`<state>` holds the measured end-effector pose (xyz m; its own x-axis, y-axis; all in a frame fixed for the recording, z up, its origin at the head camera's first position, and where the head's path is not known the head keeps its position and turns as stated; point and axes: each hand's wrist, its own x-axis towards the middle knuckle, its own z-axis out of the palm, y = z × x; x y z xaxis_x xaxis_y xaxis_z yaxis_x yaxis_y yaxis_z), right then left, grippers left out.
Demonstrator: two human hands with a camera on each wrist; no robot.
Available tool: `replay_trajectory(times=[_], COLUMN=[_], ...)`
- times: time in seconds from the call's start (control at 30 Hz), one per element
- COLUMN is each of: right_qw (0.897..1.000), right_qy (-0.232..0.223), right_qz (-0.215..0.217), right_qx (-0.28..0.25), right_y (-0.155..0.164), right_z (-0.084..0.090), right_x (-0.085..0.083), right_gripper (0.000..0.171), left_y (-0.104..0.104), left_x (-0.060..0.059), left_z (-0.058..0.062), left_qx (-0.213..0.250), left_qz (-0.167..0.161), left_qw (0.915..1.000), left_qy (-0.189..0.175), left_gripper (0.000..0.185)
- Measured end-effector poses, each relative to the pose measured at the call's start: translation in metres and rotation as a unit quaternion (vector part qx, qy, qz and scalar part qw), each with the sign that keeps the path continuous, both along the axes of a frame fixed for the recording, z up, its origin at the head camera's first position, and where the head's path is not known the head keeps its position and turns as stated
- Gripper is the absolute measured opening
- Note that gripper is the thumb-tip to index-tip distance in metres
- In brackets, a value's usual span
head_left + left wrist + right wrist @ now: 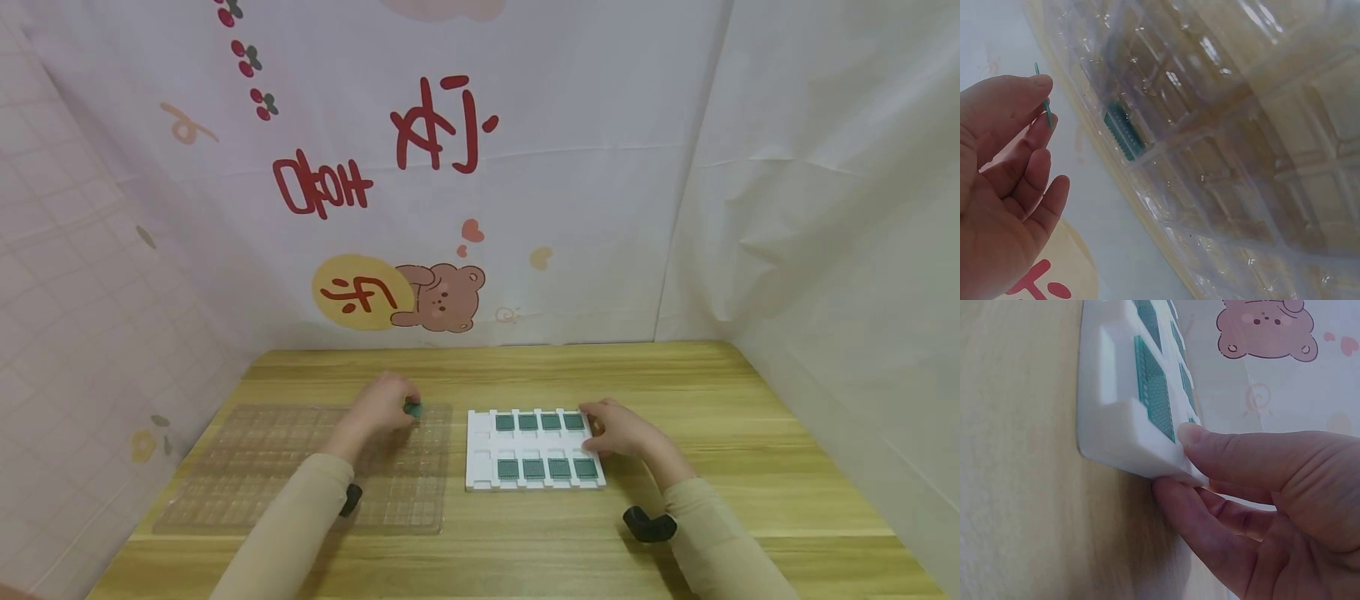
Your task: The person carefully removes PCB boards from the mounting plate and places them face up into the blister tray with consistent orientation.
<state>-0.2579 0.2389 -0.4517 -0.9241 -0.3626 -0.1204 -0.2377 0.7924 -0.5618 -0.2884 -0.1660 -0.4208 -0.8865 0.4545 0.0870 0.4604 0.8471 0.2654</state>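
Observation:
My left hand [405,405] pinches a small green circuit board [414,409] over the far right corner of a clear plastic compartment tray [300,467]. In the left wrist view the board [1045,103] shows edge-on between thumb and finger of that hand [1040,100], and another green board [1124,134] sits in a cell of the clear tray [1241,156]. My right hand [597,430] grips the right edge of a white slotted tray [480,454] with several green boards [533,468] in it. In the right wrist view the thumb of that hand [1175,459] lies on top of the white tray [1116,425] with fingers under its edge.
Both trays lie on a wooden table [675,383] enclosed by white and patterned cloth walls [525,167]. Black wrist mounts [648,525] show at both sleeves. The left column of the white tray holds no boards.

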Motion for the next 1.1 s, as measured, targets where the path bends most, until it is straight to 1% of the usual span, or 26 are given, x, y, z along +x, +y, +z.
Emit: replay_trajectory(times=[0.17,0.33,0.73,0.93,1.1], right_qw=[1.0,1.0,1.0,1.0,1.0], right_qy=[0.0,-0.004,-0.001,-0.004,-0.002], right_qz=[0.0,-0.004,-0.004,-0.007,-0.006], right_qx=[-0.001,-0.006,-0.001,0.0,0.003], right_y=[0.0,-0.001,-0.001,-0.002,-0.002], right_z=[-0.001,0.0,-0.001,0.0,-0.001], right_x=[0.0,0.001,0.001,0.002,0.001], right_gripper=[0.068,0.068,0.069,0.068,0.068], left_y=[0.0,0.001,0.002,0.002,0.001], left_x=[-0.002,-0.002,-0.001,-0.004,-0.006], left_z=[-0.003,-0.005,-0.009,-0.012,-0.014], left_qx=[-0.013,-0.018,-0.022,-0.024,-0.016], left_qz=[-0.006,-0.008,0.007,0.014,0.013], left_qw=[0.9999,0.9998,0.9995,0.9992,0.9994], left_qy=[-0.004,-0.008,-0.022,-0.029,-0.029], left_gripper=[0.012,0.012,0.011,0.011,0.012])
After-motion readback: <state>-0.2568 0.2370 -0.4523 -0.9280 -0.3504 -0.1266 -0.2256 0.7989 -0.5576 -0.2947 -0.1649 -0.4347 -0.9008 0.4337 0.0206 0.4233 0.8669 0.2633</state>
